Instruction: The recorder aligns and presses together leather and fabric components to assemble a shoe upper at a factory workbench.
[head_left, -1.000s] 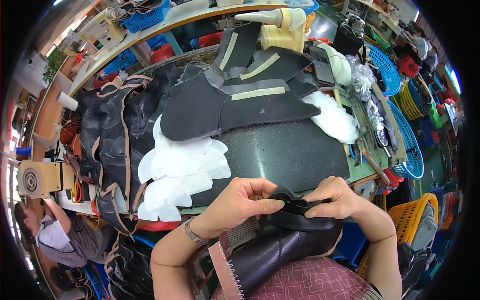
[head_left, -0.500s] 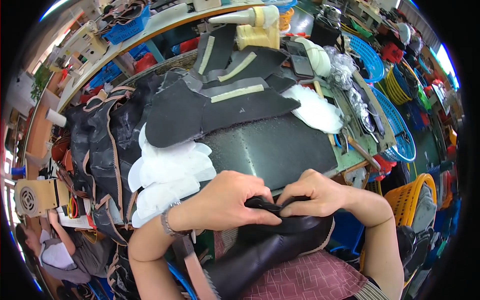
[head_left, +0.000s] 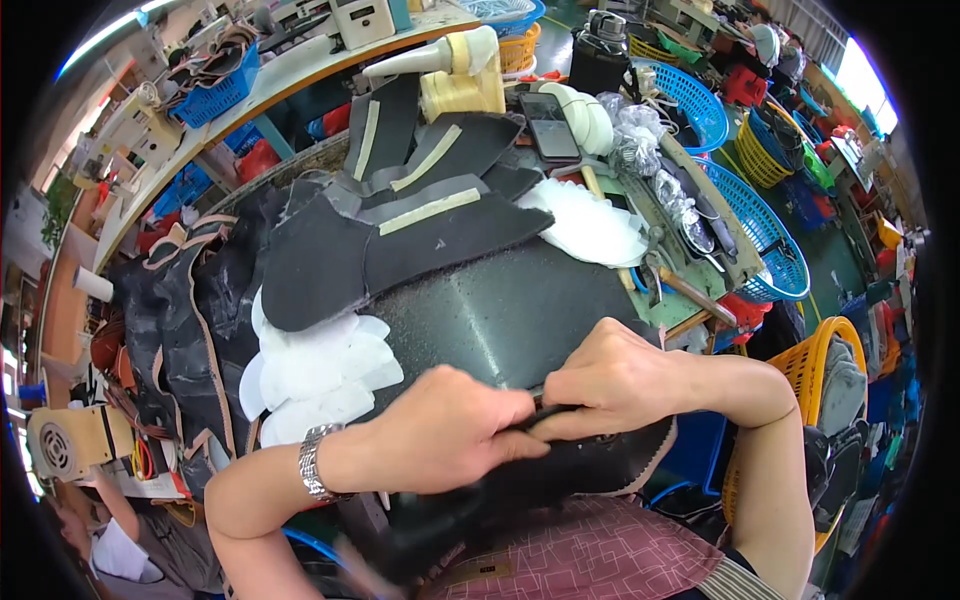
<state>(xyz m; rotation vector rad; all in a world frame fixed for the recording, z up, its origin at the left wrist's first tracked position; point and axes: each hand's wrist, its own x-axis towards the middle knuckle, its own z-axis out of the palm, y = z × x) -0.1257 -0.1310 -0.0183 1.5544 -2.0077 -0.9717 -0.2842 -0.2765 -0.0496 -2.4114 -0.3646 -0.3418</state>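
Observation:
A black leather boot upper (head_left: pixel 590 462) with a pale toothed lower edge lies across my lap, in front of the bench edge. Its left part is smeared by motion. My left hand (head_left: pixel 450 430), with a metal watch on the wrist, pinches the black rim of the boot upper. Right beside it, my right hand (head_left: pixel 610 385) grips the same rim, its fingers curled in. The two thumbs almost meet, and the fingers hide most of the held edge. Beyond the hands lies a dark smooth work board (head_left: pixel 490 310).
Dark boot pieces (head_left: pixel 400 240) with pale strips lie on the board. White oval pads (head_left: pixel 310 370) sit left, more white pads (head_left: pixel 590 225) right. A hammer (head_left: pixel 690 290), a phone (head_left: pixel 550 125) and blue baskets (head_left: pixel 755 230) are at right. Another person (head_left: pixel 150 545) sits at lower left.
The whole view has shifted, with the bench things now farther left. My hands have drawn closer together on the rim, and the left part of the boot upper has swung and blurred.

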